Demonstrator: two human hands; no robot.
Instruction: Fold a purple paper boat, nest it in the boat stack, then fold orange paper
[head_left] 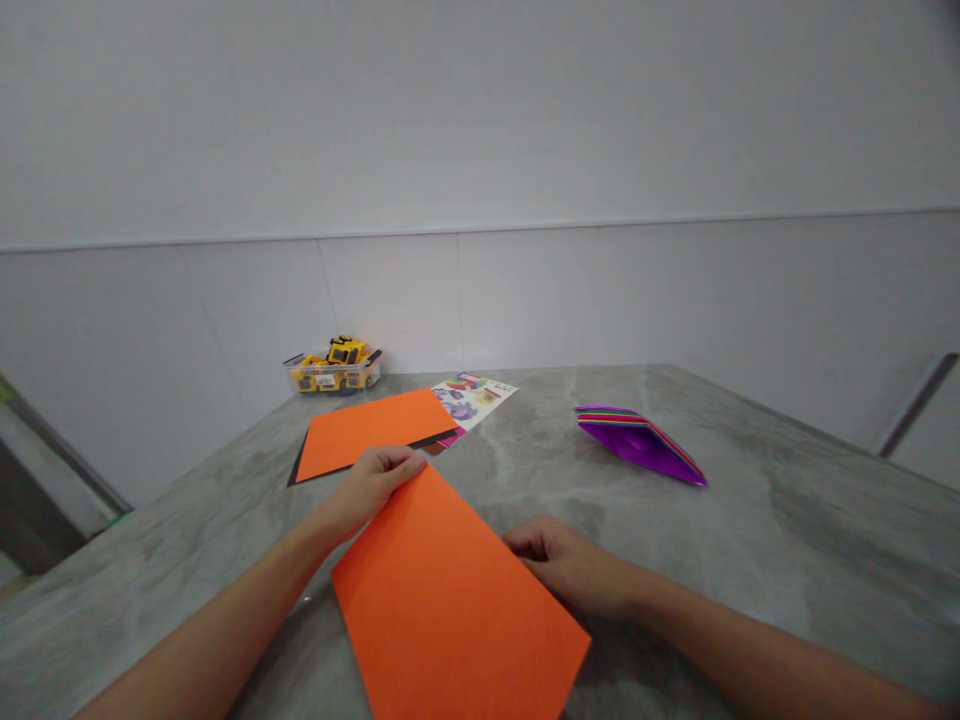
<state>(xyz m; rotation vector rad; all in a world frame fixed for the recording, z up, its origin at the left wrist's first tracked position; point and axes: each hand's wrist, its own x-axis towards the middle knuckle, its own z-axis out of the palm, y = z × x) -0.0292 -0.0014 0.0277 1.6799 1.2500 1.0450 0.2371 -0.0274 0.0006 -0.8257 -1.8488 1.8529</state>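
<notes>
A sheet of orange paper (457, 600) lies tilted in front of me, one corner pointing away and its near part cut off by the bottom of the view. My left hand (379, 485) pinches the far corner, thumb on top and fingers underneath. At the right edge, my right hand (562, 565) is closed with curled fingers against the paper, partly behind it. Beyond my left hand sits another orange sheet (375, 430) on top of darker sheets, whose black edge (294, 468) sticks out.
A printed colourful booklet (476, 400) lies partly under the far stack. A clear plastic box (334, 375) with yellow toy vehicle parts stands by the wall at back left. On the right rests a folded purple paper bundle (637, 445) with rainbow edges. The grey marbled table (750, 560) carries everything.
</notes>
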